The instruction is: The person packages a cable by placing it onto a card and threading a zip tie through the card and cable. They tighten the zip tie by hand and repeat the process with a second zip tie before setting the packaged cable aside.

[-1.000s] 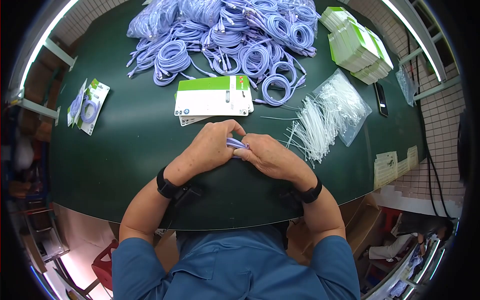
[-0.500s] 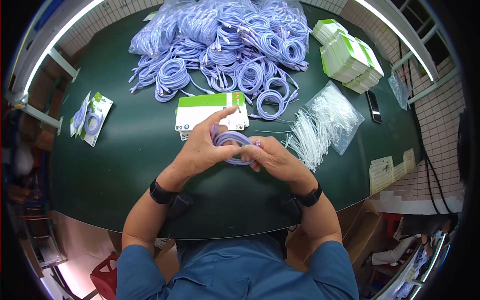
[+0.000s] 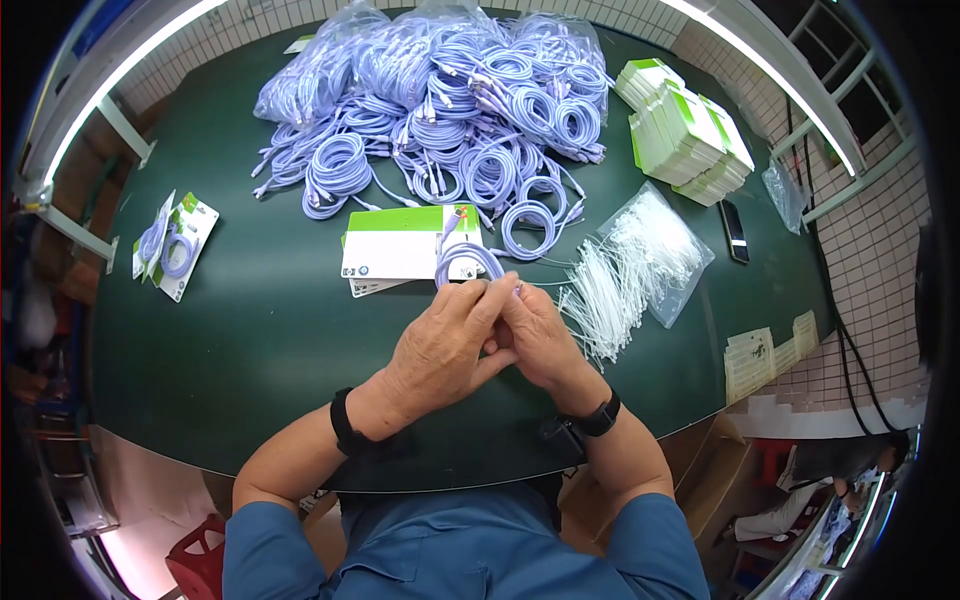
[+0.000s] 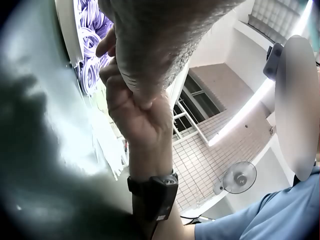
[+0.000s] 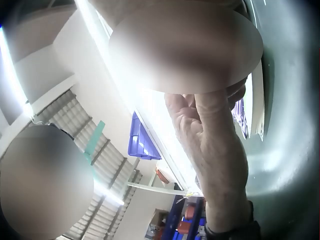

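Note:
A small coil of lilac cable [image 3: 468, 248] stands up from between the two hands, over the front edge of the printed green-and-white cards [image 3: 385, 245]. Its connector end points away from the person. My left hand [image 3: 440, 345] pinches the coil's near right part with thumb and fingers bent. Against it, my right hand [image 3: 545, 340] grips the same spot, the fingertips of both hands meeting there. The fingers hide the lower part of the coil. In the left wrist view the right hand [image 4: 137, 117] shows behind the left; the right wrist view shows the left hand [image 5: 217, 135].
A heap of coiled lilac cables [image 3: 430, 110], partly bagged, covers the back. White cable ties [image 3: 610, 290] spill from a clear bag at right, near a phone [image 3: 734, 232] and stacked cards [image 3: 685, 135]. Carded cables [image 3: 178, 250] lie at left.
The coil has moved away from the person and now stands up from the fingertips. The left hand has turned over and closed in against the right; the head view has shifted slightly.

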